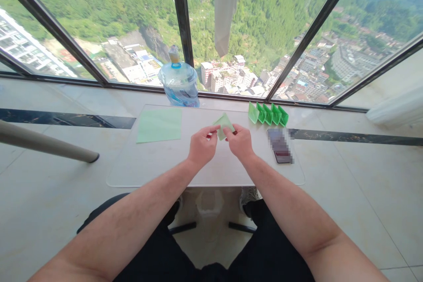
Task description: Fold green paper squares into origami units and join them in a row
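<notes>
Folding underway: five green folded-paper pieces [268, 115] look finished, another seems partway.
The right hand [240, 142] pinches the small folded paper [224, 121] over mid-worktop [158, 167]; the left hand's [202, 144] curled fingers meet its left edge, their grip unclear. The pale-green sheet [159, 126] lies flat, apparently unused. Room opens toward the near edge; the phone [279, 143] sits beside the right edge.

The head view looks forward and down at both hands [202, 146] [241, 142]
</notes>
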A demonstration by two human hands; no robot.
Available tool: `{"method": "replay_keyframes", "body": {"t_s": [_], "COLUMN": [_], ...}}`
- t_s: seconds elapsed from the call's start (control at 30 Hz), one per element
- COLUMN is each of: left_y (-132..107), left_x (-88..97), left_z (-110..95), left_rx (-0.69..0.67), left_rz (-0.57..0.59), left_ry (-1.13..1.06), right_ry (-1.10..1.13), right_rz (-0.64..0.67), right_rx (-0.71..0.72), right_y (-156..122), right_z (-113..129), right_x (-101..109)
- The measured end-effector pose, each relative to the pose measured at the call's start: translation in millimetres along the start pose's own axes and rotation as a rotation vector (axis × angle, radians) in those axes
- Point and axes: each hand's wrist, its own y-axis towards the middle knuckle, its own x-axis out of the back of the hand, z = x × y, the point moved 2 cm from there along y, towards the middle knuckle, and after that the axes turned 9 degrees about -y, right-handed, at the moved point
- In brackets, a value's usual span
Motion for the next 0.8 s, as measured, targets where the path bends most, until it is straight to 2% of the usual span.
{"method": "replay_keyframes", "body": {"t_s": [0.07,0.13,0.2,0.27,0.4,0.47,0.6,0.73,0.8], "left_y": [10,20,26,28,27,27,26,24,22], "left_x": [6.9,12.9,15.0,16.1,18.7,18.9,17.8,17.9,16.9], "left_z": [4,7,10,10,3,1,-6,-11,-13], "left_rx": [0.007,0.065,0.211,0.282,0.229,0.218,0.257,0.262,0.263], "left_rz": [-0.103,-0.143,-0.042,0.037,0.039,0.056,0.166,0.207,0.264], "left_ry": [0.061,0.01,-0.092,-0.13,-0.111,-0.105,-0.058,-0.054,-0.058], "right_ry": [0.044,0.149,0.229,0.253,0.292,0.272,0.176,0.167,0.134], "right_rz": [0.015,0.074,0.134,0.178,0.256,0.249,0.249,0.418,0.475], "right_rx": [-0.056,-0.086,-0.095,-0.093,-0.092,-0.085,-0.057,-0.009,0.001], "right_y": [3,5,6,6,9,10,13,12,11], "right_z": [-5,-7,-7,-6,-6,-7,-6,0,1], "right_x": [2,3,4,7,12,16,23,29,31]}}
